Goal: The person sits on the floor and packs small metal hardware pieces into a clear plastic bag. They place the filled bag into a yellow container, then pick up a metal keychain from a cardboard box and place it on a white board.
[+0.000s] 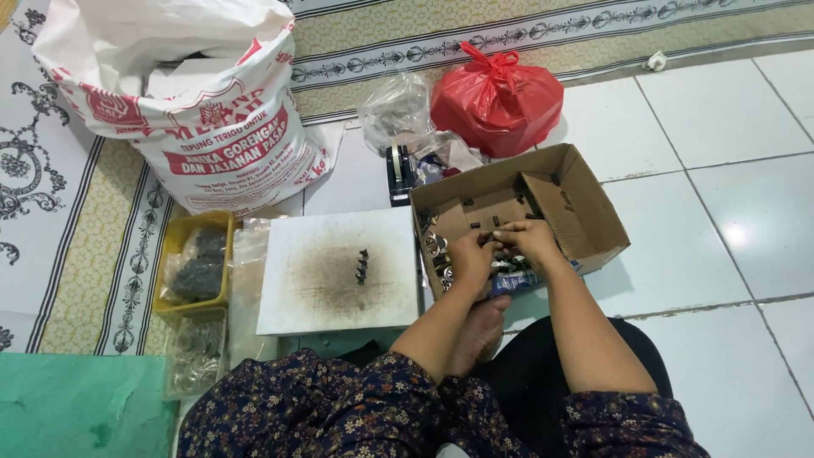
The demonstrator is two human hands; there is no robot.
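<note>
Both hands, left hand (469,254) and right hand (527,240), pinch small metal parts (434,246) inside box (585,208); crowded fingers risk dropping one.

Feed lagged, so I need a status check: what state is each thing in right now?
Cardboard box: flaps open, small metal parts inside.
Left hand: in the box, grip unclear.
Right hand: in the box, grip unclear.
Red bag: knotted shut.
White sack: open at top.
Yellow tray: filled.

Both forearms reached toward frame centre; left hand (469,254) and right hand (527,240) side by side, fingers curled down, knuckles up, nearly touching
</note>
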